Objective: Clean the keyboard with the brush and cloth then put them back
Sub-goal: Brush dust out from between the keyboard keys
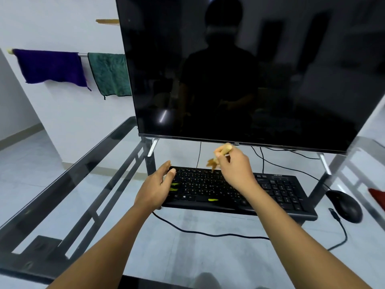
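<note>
A black keyboard (277, 190) lies on the glass table below the monitor, with yellow-green smears on its left keys and near the space bar. My right hand (235, 170) is closed on a wooden-handled brush (224, 151), whose tan bristles touch the top key rows near the middle. My left hand (155, 186) rests open on the keyboard's left end, fingers apart, holding nothing. A purple cloth (52, 66) and a green cloth (110, 74) hang on a wall rail at the left.
A large dark monitor (250, 69) stands just behind the keyboard. A black mouse (344, 205) sits right of it, with cables (208, 233) running across the glass table (187, 257). Something red (378, 197) lies at the right edge. The dark table frame (87, 184) runs along the left.
</note>
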Action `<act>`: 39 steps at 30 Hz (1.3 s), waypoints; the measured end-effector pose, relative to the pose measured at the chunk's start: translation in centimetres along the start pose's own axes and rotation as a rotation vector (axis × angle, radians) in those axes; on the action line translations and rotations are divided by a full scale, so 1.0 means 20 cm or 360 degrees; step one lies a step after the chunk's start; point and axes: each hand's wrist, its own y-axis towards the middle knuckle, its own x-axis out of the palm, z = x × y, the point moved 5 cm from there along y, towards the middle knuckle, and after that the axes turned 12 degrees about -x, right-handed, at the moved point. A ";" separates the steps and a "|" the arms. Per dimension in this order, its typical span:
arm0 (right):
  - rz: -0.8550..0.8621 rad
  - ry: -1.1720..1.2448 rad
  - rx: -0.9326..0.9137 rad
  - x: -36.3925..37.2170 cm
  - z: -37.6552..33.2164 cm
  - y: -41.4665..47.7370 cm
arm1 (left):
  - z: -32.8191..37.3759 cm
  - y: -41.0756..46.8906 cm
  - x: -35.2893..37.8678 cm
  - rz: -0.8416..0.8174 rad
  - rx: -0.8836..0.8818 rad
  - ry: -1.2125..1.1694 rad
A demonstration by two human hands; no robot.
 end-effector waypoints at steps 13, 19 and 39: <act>-0.0307 0.0000 0.0065 0.03 0.00 -0.05 | -0.01 0.00 0.00 0.0018 0.0055 0.0085; -0.0350 0.0091 0.0077 0.15 -0.06 0.03 | 0.00 -0.01 0.00 0.0038 0.0052 0.0083; -0.0054 0.0174 0.0077 -0.08 0.04 -0.08 | 0.01 -0.01 -0.02 -0.0018 -0.0031 -0.0040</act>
